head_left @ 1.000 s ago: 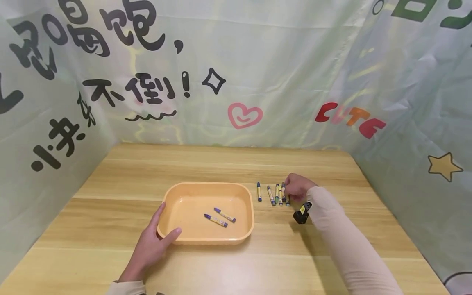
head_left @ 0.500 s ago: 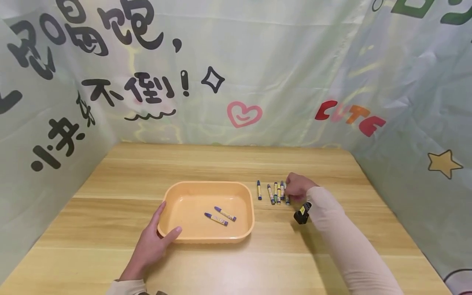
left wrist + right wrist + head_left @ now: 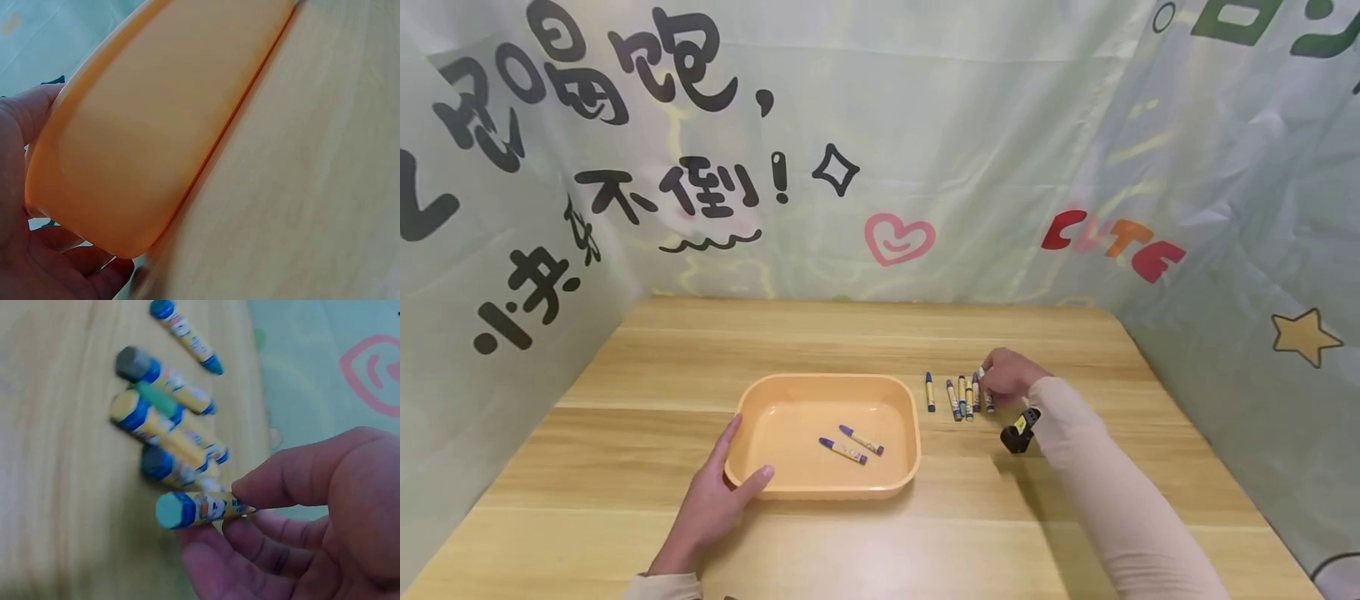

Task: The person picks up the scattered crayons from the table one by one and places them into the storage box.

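Note:
My left hand (image 3: 711, 496) grips the left end of a peach-orange plastic tray (image 3: 823, 377). In the left wrist view its thumb lies over the rim, and the other fingers curl against the outer wall (image 3: 137, 137). Two yellow-wrapped crayons, a nearer one (image 3: 842, 451) and a farther one (image 3: 862, 439), lie on the tray's floor. Right of the tray, my right hand (image 3: 1012, 375) pinches a turquoise-ended crayon (image 3: 209, 508) between thumb and fingers. Close beside it lies a cluster of crayons, among them a grey-ended one (image 3: 169, 381) and a green-tipped one (image 3: 159, 400).
One crayon (image 3: 930, 392) lies apart, between the tray and the cluster. The wooden table (image 3: 820, 333) is bounded at the back and both sides by a printed cloth (image 3: 970, 150). A black wrist camera (image 3: 1019, 432) sits under the right wrist.
The right hand and its crayon have shifted slightly right, away from the cluster. The left hand keeps its hold on the tray. The head view has tilted a little.

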Demonstrator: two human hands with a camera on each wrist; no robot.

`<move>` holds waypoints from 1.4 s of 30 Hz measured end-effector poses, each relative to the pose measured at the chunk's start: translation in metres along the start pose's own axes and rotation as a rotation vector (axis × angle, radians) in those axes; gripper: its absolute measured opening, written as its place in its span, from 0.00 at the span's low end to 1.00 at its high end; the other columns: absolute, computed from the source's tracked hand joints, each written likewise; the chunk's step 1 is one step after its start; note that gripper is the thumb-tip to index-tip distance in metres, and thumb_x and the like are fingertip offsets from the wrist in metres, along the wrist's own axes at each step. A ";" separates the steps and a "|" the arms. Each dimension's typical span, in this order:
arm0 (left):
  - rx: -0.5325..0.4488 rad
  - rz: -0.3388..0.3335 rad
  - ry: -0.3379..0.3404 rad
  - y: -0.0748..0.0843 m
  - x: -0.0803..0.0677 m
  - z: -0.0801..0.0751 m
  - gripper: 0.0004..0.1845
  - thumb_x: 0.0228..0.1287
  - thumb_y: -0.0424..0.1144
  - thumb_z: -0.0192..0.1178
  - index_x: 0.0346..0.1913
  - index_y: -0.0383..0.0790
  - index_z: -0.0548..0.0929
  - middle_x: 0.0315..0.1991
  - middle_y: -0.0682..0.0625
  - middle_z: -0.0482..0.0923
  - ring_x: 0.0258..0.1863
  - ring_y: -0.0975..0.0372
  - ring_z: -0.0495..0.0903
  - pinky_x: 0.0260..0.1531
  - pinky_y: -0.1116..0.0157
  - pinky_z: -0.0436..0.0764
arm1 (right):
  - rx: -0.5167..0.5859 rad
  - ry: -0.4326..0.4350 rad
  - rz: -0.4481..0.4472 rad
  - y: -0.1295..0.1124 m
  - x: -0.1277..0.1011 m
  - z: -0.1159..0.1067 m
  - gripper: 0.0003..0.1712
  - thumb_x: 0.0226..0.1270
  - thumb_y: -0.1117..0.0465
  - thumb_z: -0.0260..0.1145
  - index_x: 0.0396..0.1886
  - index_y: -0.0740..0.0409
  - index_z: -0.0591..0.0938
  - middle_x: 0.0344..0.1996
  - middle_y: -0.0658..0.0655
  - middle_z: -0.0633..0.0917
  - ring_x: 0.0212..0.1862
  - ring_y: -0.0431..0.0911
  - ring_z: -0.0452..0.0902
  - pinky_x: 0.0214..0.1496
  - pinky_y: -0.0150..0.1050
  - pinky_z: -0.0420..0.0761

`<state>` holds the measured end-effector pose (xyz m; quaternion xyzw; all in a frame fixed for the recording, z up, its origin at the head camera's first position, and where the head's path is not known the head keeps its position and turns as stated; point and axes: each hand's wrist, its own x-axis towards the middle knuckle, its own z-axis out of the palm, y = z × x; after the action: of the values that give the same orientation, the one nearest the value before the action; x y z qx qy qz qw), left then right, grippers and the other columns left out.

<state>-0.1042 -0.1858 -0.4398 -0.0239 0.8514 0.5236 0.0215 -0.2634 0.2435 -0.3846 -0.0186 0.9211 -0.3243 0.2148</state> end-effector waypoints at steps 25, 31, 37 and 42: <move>0.008 -0.010 -0.001 -0.002 -0.001 0.000 0.51 0.59 0.52 0.68 0.78 0.59 0.47 0.24 0.46 0.74 0.20 0.59 0.74 0.19 0.65 0.76 | 0.066 -0.114 -0.157 -0.075 0.000 0.019 0.20 0.62 0.72 0.54 0.55 0.73 0.68 0.29 0.61 0.76 0.18 0.42 0.68 0.26 0.39 0.78; -0.020 0.000 0.004 -0.001 0.001 0.001 0.50 0.58 0.50 0.69 0.78 0.57 0.48 0.38 0.39 0.79 0.23 0.58 0.77 0.20 0.64 0.78 | 0.045 -0.115 -0.203 -0.091 0.001 0.026 0.19 0.64 0.70 0.56 0.55 0.71 0.70 0.27 0.60 0.78 0.20 0.43 0.70 0.28 0.41 0.80; -0.018 0.003 0.009 -0.001 0.001 0.000 0.50 0.59 0.51 0.68 0.78 0.57 0.48 0.49 0.34 0.77 0.26 0.58 0.78 0.21 0.63 0.78 | 0.050 -0.133 -0.233 -0.107 0.003 0.035 0.21 0.64 0.70 0.57 0.57 0.71 0.70 0.31 0.60 0.80 0.23 0.44 0.74 0.31 0.44 0.83; -0.015 0.004 0.007 -0.001 0.002 0.001 0.50 0.59 0.51 0.68 0.78 0.58 0.47 0.51 0.33 0.77 0.29 0.57 0.79 0.24 0.64 0.79 | 0.054 -0.162 -0.265 -0.119 0.005 0.043 0.20 0.66 0.69 0.59 0.56 0.69 0.71 0.34 0.60 0.80 0.24 0.44 0.76 0.31 0.43 0.83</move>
<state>-0.1056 -0.1856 -0.4414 -0.0243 0.8475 0.5299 0.0176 -0.2628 0.1238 -0.3444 -0.1602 0.8810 -0.3721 0.2443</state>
